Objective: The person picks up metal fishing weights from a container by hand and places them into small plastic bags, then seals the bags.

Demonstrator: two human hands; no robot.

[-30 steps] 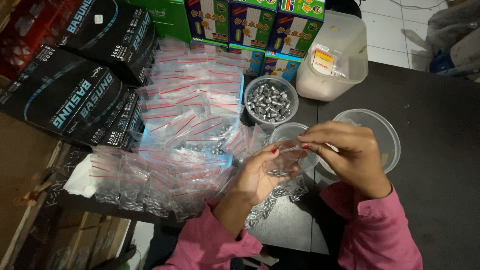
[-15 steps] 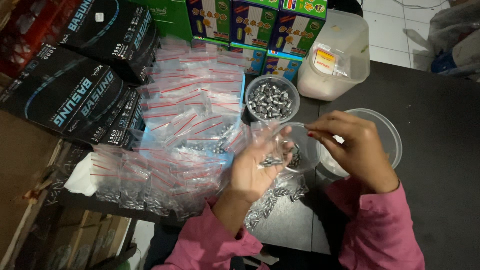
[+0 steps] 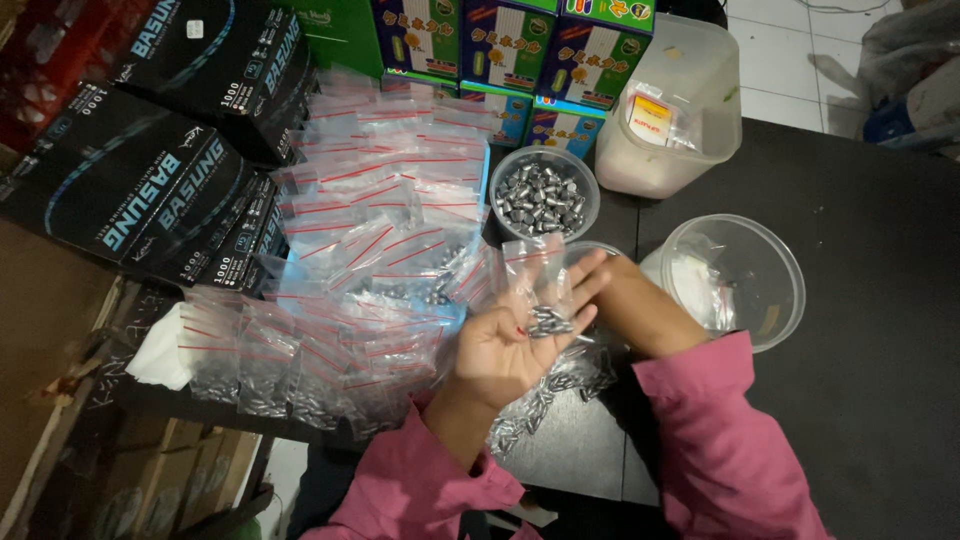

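Observation:
My left hand [image 3: 505,345] lies palm up and holds a small clear zip bag [image 3: 540,290] with silver metal pieces at its bottom. My right forearm [image 3: 640,310] reaches across behind the left fingers. The right hand itself is hidden there, by the rim of a small clear cup [image 3: 597,247]. Just beyond stands a round tub of silver metal pieces [image 3: 545,195]. Loose silver pieces [image 3: 545,395] lie on the dark table below my left hand.
Filled small bags [image 3: 300,360] and empty red-striped bags [image 3: 390,180] are heaped on the left. Black boxes [image 3: 150,190] and colourful boxes [image 3: 500,50] stand behind. A round clear tub [image 3: 775,255] and a large rectangular container [image 3: 690,60] sit on the right.
My right hand let go of the bag's top and dropped behind the left hand, out of sight. The left hand opened flatter with the bag resting on its fingers.

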